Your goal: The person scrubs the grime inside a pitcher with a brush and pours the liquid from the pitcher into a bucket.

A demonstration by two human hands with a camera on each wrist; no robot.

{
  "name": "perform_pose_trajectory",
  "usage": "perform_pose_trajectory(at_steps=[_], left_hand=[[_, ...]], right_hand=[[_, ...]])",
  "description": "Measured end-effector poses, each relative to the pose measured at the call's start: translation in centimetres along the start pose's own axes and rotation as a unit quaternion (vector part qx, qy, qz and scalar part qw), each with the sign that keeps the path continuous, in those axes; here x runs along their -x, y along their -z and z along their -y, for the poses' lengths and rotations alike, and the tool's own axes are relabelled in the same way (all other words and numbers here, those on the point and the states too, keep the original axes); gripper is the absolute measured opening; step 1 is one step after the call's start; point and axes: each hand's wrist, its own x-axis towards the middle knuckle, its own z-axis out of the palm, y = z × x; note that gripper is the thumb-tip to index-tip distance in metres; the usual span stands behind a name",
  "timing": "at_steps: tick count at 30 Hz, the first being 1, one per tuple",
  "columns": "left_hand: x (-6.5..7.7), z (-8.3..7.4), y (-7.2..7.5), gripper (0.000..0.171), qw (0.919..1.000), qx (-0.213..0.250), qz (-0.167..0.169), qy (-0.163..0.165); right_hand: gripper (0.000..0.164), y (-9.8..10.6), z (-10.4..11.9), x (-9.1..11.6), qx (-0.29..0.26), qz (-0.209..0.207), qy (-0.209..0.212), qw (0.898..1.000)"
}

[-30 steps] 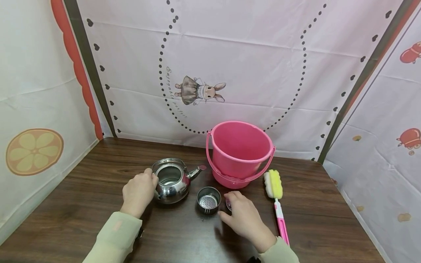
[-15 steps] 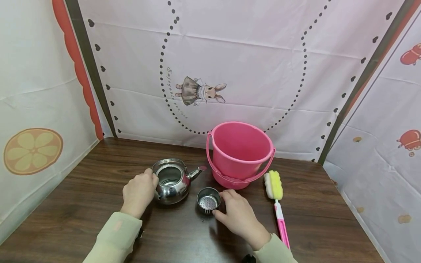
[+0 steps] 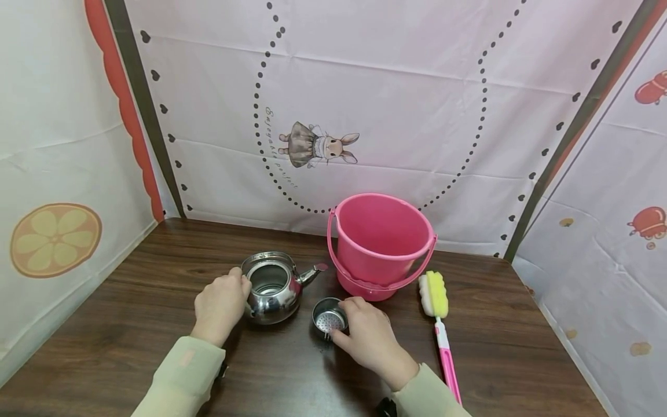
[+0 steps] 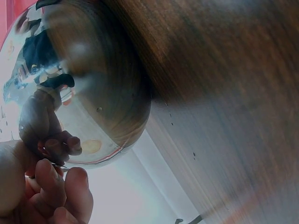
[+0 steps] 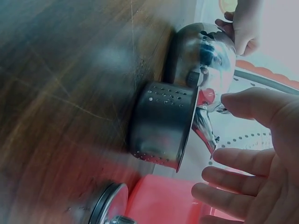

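A shiny steel kettle (image 3: 273, 301) stands lidless on the table, its spout pointing right. My left hand (image 3: 221, 304) grips it at its left side, where the folded handle meets the body; in the left wrist view the fingers (image 4: 77, 186) are curled there. Right of the kettle sits a small steel strainer basket (image 3: 328, 321) with a perforated bottom. My right hand (image 3: 365, 336) is at the basket's right rim, thumb in front and fingertips behind. The right wrist view shows these fingers (image 5: 233, 179) spread and fairly straight. Beside the basket there lies the kettle lid (image 5: 114, 205), mostly hidden by my hand in the head view.
A pink bucket (image 3: 383, 226) with its handle hanging down in front stands behind the basket. To its right lies a sponge brush (image 3: 435, 295) with a pink and white handle. Printed cloth walls (image 3: 391, 116) enclose the wooden table (image 3: 281, 370) at the back and sides.
My right hand has moved left from over the lid to the strainer basket's rim. My left hand and the kettle have stayed in place.
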Motion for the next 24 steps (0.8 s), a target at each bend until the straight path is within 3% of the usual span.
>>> perform_pose_trajectory(at_steps=[7, 14, 24], left_hand=[[0.1, 0.1, 0.0, 0.022, 1.0000, 0.002, -0.004, -0.003], [0.0, 0.1, 0.0, 0.022, 1.0000, 0.002, -0.001, -0.002], [0.0, 0.2, -0.1, 0.021, 1.0000, 0.003, -0.003, -0.003]], right_hand=[[0.046, -0.1, 0.5, -0.7, -0.005, 0.015, 0.007, 1.000], [0.041, -0.1, 0.8, -1.2, 0.002, -0.011, 0.030, 0.999], [0.040, -0.2, 1.3, -1.8, 0.010, -0.014, 0.035, 0.999]])
